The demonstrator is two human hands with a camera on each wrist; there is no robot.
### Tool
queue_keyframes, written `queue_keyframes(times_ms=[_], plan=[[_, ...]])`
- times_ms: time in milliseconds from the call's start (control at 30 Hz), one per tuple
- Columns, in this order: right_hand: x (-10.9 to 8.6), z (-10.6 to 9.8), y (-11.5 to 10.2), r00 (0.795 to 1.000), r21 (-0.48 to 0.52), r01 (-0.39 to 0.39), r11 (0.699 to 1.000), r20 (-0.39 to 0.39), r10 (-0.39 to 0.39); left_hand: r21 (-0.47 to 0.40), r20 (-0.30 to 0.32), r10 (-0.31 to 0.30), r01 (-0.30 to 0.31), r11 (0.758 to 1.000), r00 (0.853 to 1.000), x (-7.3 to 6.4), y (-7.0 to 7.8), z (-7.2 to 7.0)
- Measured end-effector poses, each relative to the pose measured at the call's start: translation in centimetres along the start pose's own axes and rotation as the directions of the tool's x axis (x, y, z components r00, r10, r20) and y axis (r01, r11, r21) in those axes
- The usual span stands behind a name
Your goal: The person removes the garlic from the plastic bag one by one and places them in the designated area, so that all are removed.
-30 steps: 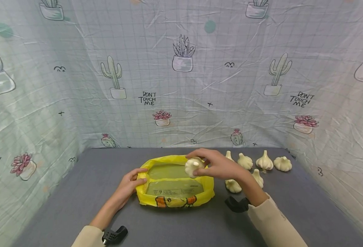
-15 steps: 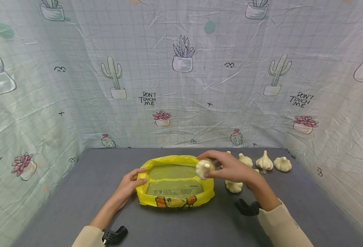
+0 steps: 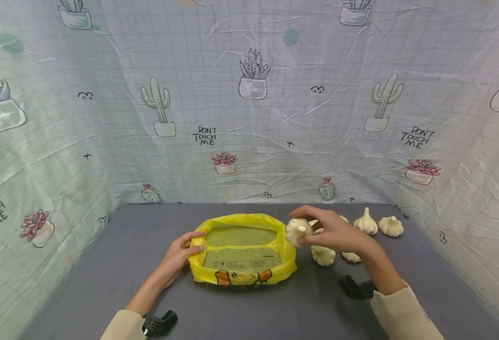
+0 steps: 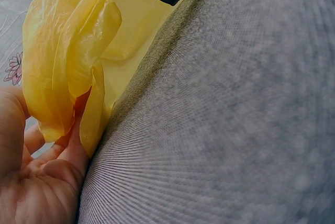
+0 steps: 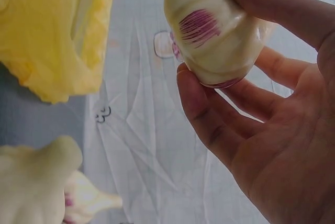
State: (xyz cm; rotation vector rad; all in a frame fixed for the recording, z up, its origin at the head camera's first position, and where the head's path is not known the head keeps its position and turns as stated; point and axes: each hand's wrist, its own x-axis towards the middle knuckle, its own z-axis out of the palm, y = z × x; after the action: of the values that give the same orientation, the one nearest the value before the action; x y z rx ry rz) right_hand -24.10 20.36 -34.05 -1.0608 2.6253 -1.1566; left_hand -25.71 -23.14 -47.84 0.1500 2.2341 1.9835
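Note:
A yellow plastic bag (image 3: pixel 202 274) with its mouth spread wide lies on the grey table in the head view. My left hand (image 3: pixel 176 255) holds its left rim; in the left wrist view the thumb and fingers (image 4: pixel 63 156) are round a fold of the plastic. Just off the bag's right edge, my right hand (image 3: pixel 336 231) grips a white garlic bulb (image 3: pixel 297 231) above the table. The right wrist view shows purple streaks on this bulb (image 5: pixel 209 30), pinched between thumb and fingertips. No bulb shows inside the visible part of the bag.
Several more garlic bulbs (image 3: pixel 323 255) lie at the right of the table, some partly hidden behind my right hand. Two stand farther right, one a bulb (image 3: pixel 390 226) near the side curtain. A patterned curtain (image 3: pixel 249 141) encloses the back and sides.
My right hand has moved rightward with the garlic bulb, from over the bag's mouth to beyond its right rim. The left hand and the bag have stayed in place.

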Motion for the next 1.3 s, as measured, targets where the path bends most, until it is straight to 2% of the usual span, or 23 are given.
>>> queue_keyframes(times_ms=[433,600,1067,1300], plan=[[-1.9,-1.7,1.3,0.996,-0.006,-0.057,0.998,-0.073,0.057,0.003,-0.008,-0.003,0.003,1.000,1.000,0.0,0.0,0.0],[-2.5,-2.4,1.9,0.994,-0.014,-0.050,0.999,-0.098,0.048,0.007,-0.006,0.001,-0.001,1.000,1.000,0.1,-0.1,0.0],[-3.7,-4.0,3.0,0.988,-0.023,-0.104,0.994,-0.119,0.100,0.006,0.000,0.004,-0.004,1.000,1.000,-0.2,0.1,-0.1],[-4.7,-5.1,3.8,0.987,-0.015,-0.090,0.996,-0.138,0.087,0.011,0.011,0.005,-0.005,1.000,1.000,-0.1,0.1,0.0]])
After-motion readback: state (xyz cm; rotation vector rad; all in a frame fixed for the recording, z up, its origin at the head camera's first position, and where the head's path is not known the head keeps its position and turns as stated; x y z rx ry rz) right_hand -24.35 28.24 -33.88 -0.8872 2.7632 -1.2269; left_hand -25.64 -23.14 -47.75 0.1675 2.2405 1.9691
